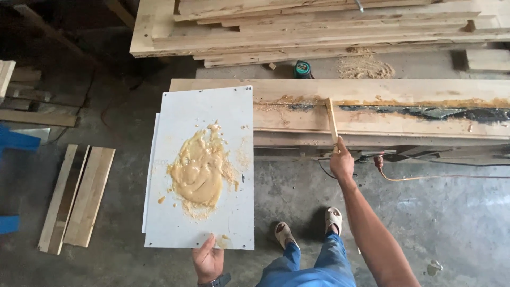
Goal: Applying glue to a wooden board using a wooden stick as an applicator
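From the head camera, the left hand (208,260) pinches the near edge of a flat white board (212,111), thumb on top and fingers closed under it, holding it out level above the concrete floor (435,212). The board looks thin, stiff and smooth, probably light enough for one hand but prone to tipping when gripped at a single edge; a hold nearer the middle of that edge would likely steady it. On it sits a thick, glossy tan paste (199,170), soft and sticky by its look (grainy crumbs ring it), and apt to slide if the board tilts. The right hand (341,162) is closed around the lower end of a thin wooden stick (332,119), its upper end touching the near edge of a long plank (382,119), where dark gaps and yellowish smears run along the seam. Rough sawn timber (319,26) is stacked beyond, and short boards (77,196) lie on the floor at left.
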